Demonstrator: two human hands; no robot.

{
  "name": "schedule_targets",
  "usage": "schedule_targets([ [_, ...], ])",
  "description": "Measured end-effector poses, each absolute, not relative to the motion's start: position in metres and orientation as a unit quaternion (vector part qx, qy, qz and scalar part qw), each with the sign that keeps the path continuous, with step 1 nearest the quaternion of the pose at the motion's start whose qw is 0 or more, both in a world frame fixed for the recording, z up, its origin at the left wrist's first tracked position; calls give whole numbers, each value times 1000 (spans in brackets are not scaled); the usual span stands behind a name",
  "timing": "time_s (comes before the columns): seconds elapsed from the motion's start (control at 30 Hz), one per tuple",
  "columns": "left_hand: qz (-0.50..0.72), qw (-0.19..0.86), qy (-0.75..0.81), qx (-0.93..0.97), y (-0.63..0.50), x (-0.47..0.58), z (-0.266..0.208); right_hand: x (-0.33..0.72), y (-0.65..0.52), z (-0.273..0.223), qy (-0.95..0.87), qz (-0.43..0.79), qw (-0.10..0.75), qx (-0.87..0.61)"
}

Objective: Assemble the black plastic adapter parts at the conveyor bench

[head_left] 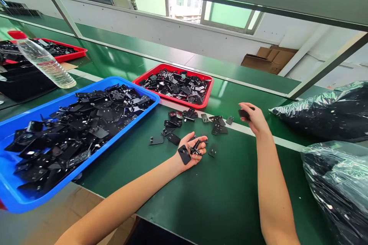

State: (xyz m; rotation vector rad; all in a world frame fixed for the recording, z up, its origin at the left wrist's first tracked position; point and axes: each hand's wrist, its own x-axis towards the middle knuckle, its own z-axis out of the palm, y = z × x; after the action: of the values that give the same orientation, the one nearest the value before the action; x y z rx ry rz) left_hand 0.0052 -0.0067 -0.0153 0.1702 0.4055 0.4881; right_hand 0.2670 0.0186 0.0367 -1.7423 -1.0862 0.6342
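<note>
My left hand is palm up over the green table, fingers curled round several small black plastic pieces. A flat black plate with rounded corners lies across the base of that palm. To the right, my right hand is raised above the table and pinches one black plastic piece between thumb and fingers. Loose black pieces with small prongs lie scattered on the table between and beyond the hands. Others, such as a flat one, rest left of my left hand.
A blue tray heaped with black pieces stands at the left, partly over the table edge. Behind it is a filled red tray. Plastic bags of black parts sit at the right. A water bottle tilts at far left.
</note>
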Motion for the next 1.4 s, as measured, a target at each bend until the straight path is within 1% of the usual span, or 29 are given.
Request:
schedule_targets([
  [0.07,238,947,197,87,-6,6,-16,295,25,20,-400,185,476,-761],
  [0.17,239,946,195,98,-5,6,-18,315,38,-10,-387,113,428,-809],
  [0.3,246,941,206,107,-2,6,-16,321,59,-35,-437,69,350,-826],
  [0.43,252,932,236,107,-2,6,-8,323,71,-42,-494,32,324,-806],
  [0.53,256,927,254,105,-2,6,-3,322,75,-44,-518,3,330,-789],
  [0.63,261,922,267,101,-2,7,0,325,75,-43,-510,-18,363,-780],
  [0.8,264,919,278,96,-2,7,-2,345,71,-43,-387,-20,457,-800],
  [0.9,263,918,281,97,-2,7,-3,354,69,-46,-338,14,481,-809],
  [1.0,261,917,287,98,-2,7,-3,353,71,-46,-345,39,487,-802],
  [1.17,261,917,287,99,-2,7,-3,347,71,-44,-368,46,480,-795],
  [1.3,261,916,287,101,-3,7,-3,349,69,-45,-390,47,453,-801],
  [1.4,261,916,287,100,-4,7,-4,345,70,-45,-440,48,417,-794],
])
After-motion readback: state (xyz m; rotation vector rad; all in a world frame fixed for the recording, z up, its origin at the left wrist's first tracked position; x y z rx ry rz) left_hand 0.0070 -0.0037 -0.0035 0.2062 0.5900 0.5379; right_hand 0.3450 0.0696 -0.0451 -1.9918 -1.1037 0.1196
